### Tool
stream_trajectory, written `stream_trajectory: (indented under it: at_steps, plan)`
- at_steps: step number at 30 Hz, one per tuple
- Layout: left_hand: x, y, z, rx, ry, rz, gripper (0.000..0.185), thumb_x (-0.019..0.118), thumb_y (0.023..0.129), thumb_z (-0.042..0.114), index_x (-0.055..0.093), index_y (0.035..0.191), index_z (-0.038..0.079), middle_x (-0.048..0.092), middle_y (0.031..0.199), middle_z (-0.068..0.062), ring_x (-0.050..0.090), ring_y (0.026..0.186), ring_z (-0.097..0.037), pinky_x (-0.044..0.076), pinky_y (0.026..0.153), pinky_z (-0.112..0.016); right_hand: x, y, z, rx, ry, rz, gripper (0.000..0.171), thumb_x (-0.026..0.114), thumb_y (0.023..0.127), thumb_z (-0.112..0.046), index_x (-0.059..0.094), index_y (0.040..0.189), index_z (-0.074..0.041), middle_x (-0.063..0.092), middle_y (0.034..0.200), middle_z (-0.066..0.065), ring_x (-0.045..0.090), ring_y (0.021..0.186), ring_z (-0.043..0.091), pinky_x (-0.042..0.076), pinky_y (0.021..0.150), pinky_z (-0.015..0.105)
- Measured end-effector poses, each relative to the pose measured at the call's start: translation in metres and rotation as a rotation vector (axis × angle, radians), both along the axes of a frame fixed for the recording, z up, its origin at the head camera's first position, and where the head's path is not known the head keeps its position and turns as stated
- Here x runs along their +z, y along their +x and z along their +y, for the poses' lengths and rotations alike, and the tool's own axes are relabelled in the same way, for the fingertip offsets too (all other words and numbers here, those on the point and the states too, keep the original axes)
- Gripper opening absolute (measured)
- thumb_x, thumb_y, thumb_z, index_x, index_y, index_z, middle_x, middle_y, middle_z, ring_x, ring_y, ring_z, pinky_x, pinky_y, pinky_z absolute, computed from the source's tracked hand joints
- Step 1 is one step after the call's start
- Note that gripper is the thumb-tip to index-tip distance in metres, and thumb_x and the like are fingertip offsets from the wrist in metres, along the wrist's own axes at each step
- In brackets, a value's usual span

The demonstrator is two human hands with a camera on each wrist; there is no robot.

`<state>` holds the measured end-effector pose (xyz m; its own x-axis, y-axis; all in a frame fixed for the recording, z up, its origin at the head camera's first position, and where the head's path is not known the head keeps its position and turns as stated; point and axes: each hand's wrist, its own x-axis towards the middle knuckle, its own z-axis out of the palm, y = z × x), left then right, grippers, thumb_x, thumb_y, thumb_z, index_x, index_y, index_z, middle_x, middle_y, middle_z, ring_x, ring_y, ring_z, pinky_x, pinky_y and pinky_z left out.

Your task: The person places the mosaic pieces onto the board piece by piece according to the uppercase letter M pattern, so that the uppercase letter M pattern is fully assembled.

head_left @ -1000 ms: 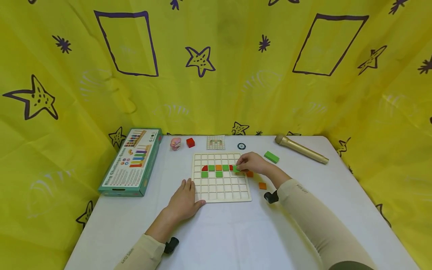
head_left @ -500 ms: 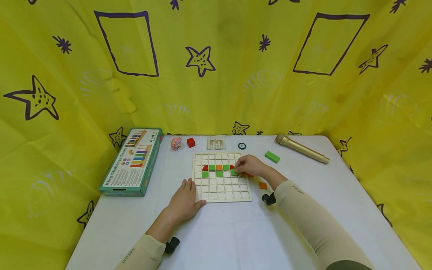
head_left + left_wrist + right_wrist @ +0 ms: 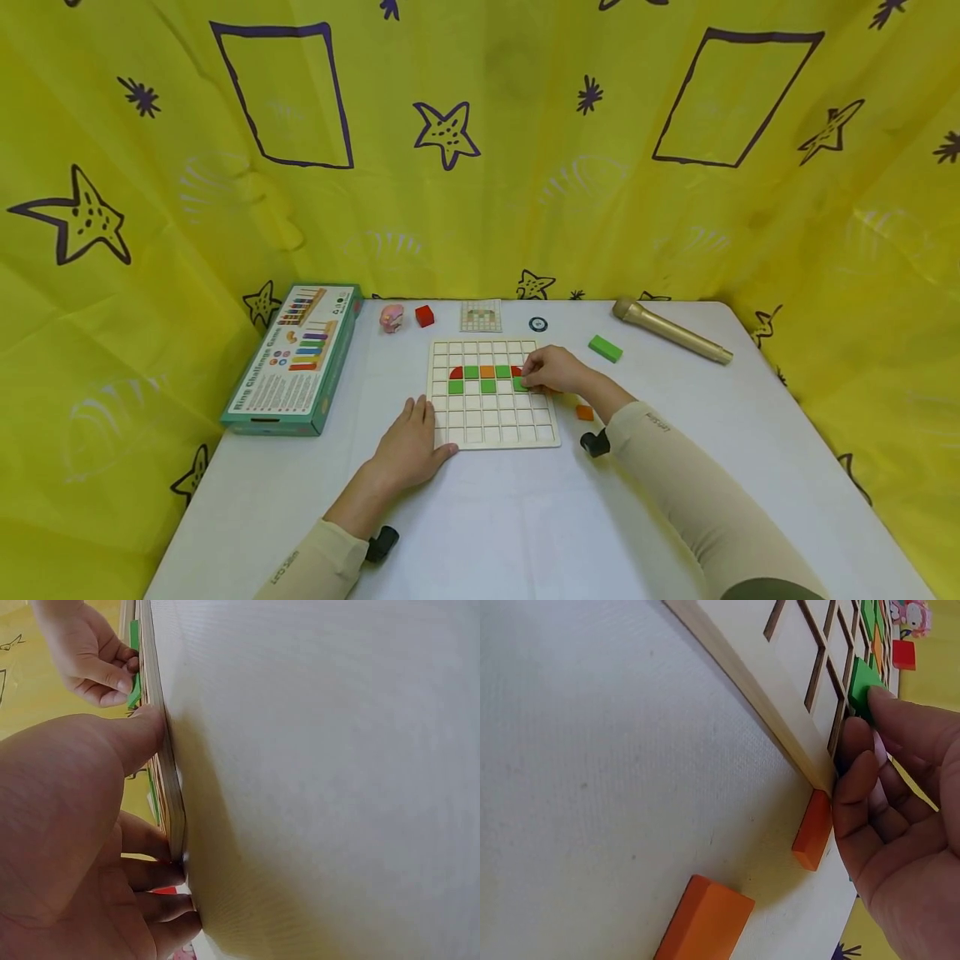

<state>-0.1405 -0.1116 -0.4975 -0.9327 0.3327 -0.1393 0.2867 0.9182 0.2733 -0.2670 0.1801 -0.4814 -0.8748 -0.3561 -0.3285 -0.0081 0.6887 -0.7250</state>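
My right hand [image 3: 558, 369] pinches a green square tile [image 3: 863, 684] between thumb and fingertips, at the right part of a pale wooden grid board [image 3: 497, 421]. One edge of this tile is tilted up from the grid in the right wrist view. Just beyond it, a red tile [image 3: 515, 371] is partly covered by the fingers. Along the same row lie an orange tile [image 3: 487, 372], green tiles and a red rounded tile [image 3: 457, 374]; two green tiles are in the row nearer me. My left hand [image 3: 408, 446] rests against the board's near left corner, fingers extended, thumb along the near edge.
Two orange blocks [image 3: 814, 825] lie right of the board. Farther back are a green block [image 3: 605, 348], gold microphone [image 3: 671, 330], dark disc [image 3: 537, 324], printed pattern card [image 3: 481, 316], red block [image 3: 424, 316] and pink toy [image 3: 392, 318]. A game box [image 3: 292, 358] is at left.
The green tile in my right hand has moved slightly left and toward me, from beside the red tile to the row below it. My left hand has stayed in place.
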Motion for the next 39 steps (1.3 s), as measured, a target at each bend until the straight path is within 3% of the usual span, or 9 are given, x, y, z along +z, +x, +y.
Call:
stream_trajectory:
  at_steps: [9,16,32,39]
  plan:
    - [-0.001,0.0,0.001,0.0,-0.032,0.009,0.089,0.064,0.096,0.05,0.034,0.148,-0.016,0.031,0.156,-0.032,0.025,0.146,-0.047,0.027,0.118,-0.049,0.0,0.003,-0.003,0.033,0.049,0.058,0.008,0.077,0.09,-0.013,0.071,0.09,-0.009,0.065,0.086,0.003,0.057,0.077,0.017,0.048,0.069,0.027]
    - [-0.002,-0.001,0.001,0.009,-0.034,0.003,0.089,0.064,0.095,0.05,0.034,0.148,-0.015,0.03,0.156,-0.031,0.024,0.146,-0.047,0.027,0.118,-0.049,-0.001,0.002,-0.004,0.02,0.044,0.042,0.007,0.077,0.091,-0.014,0.071,0.09,-0.009,0.065,0.091,0.005,0.057,0.08,0.019,0.049,0.07,0.027]
    - [0.0,0.001,0.001,0.013,-0.02,-0.003,0.09,0.065,0.095,0.05,0.034,0.148,-0.015,0.03,0.156,-0.031,0.024,0.146,-0.047,0.028,0.117,-0.049,0.003,0.006,-0.002,0.02,0.014,0.04,0.008,0.075,0.093,-0.016,0.071,0.094,-0.009,0.066,0.09,0.003,0.057,0.077,0.017,0.049,0.068,0.027]
    - [0.0,0.001,0.002,0.013,-0.031,0.0,0.089,0.065,0.095,0.05,0.034,0.148,-0.015,0.031,0.156,-0.031,0.025,0.146,-0.047,0.028,0.117,-0.049,0.008,0.003,0.011,0.0,0.028,0.094,0.011,0.073,0.093,-0.019,0.072,0.097,-0.009,0.066,0.089,0.004,0.056,0.078,0.018,0.047,0.066,0.029]
